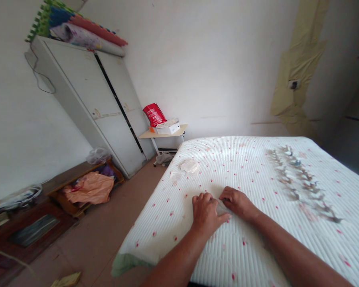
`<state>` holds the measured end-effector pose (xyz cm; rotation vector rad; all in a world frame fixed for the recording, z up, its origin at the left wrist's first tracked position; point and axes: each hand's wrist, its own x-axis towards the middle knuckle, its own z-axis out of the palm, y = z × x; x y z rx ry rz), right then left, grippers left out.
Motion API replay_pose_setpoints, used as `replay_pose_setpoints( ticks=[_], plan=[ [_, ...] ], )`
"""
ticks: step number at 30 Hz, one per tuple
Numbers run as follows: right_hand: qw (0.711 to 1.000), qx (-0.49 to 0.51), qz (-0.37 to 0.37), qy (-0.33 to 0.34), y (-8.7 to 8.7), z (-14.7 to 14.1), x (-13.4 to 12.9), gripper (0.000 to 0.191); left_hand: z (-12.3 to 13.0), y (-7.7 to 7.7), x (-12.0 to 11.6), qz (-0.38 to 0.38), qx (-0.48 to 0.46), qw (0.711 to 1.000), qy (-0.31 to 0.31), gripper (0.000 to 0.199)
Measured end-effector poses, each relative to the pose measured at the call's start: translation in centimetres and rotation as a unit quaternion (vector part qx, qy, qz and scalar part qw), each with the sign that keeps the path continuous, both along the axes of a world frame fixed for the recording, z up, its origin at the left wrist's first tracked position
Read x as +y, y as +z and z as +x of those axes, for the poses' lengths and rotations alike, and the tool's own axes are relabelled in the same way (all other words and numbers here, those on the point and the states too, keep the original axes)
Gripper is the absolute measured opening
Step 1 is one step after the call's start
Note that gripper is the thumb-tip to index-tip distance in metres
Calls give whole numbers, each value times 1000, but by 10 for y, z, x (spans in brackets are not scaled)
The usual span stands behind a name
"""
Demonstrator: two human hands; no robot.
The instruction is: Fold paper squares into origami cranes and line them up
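Pinched between left hand (pixel 206 211) and right hand (pixel 237 201), some translucent wrapper (pixel 223 207) sits on the bedspread's (pixel 242 167) near side; small blurry figures (pixel 310 186) already line up right, this bit looks unfinished.

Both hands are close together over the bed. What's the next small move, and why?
Probably steady the pale piece with the left hand, then gently work its far edge with the right hand: it shows between both hands, and the right fingertips seem nearest that edge.
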<state>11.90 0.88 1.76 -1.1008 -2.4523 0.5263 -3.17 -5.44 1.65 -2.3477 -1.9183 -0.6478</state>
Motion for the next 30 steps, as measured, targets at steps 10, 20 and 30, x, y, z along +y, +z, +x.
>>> replay_pose_setpoints(
  ticks=[10, 20, 30],
  plan=[
    [999, 11, 17, 35, -1, 1, 2, 35, 7, 1, 0, 8, 23, 1000, 16, 28],
    [999, 28, 23, 34, -6, 2, 4, 35, 13, 4, 6, 1, 35, 999, 31, 27],
    [998, 32, 38, 42, -5, 1, 3, 40, 10, 5, -3, -3, 35, 999, 15, 23]
  ],
)
